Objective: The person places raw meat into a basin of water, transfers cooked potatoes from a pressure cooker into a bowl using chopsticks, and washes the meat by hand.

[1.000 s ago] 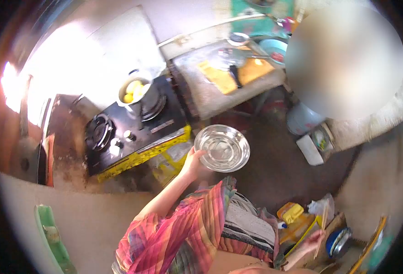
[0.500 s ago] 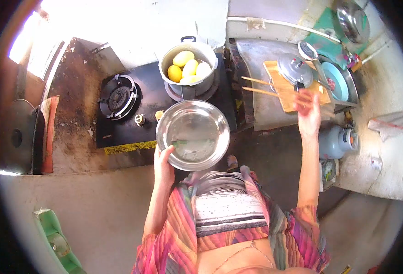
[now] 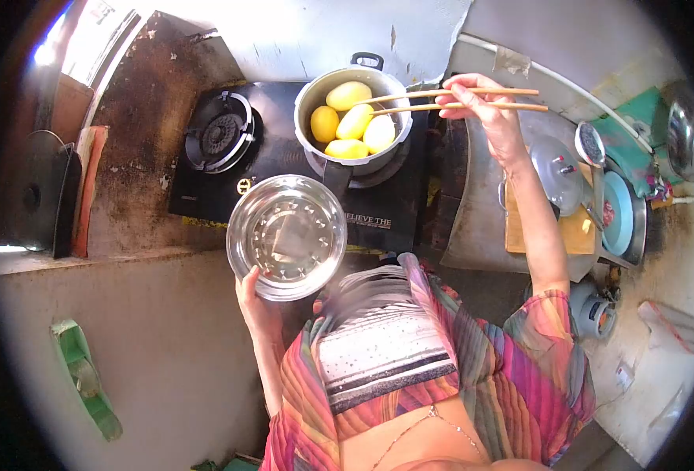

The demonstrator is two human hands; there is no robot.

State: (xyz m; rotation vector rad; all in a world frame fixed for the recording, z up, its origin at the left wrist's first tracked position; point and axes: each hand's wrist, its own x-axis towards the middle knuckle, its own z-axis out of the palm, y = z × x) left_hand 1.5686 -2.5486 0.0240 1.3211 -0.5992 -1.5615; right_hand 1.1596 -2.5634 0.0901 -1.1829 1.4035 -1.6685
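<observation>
My left hand grips the rim of a shiny metal bowl, its thumb over the near edge. Little shows inside the bowl beyond reflections. My right hand is closed around a pair of wooden chopsticks. Their tips reach over the rim of the pressure cooker pot to the yellow, potato-like pieces inside. One piece lies right by the tips; whether they touch it I cannot tell. Several similar yellow pieces fill the pot, which stands on the right burner.
The black gas stove has a bare left burner. On the right counter are the cooker lid on a cutting board, a ladle and a blue basin. A gas cylinder stands below.
My right hand has picked up the chopsticks from the cutting board area and brought them left over the pot. The bowl in my left hand has shifted left and slightly down.
</observation>
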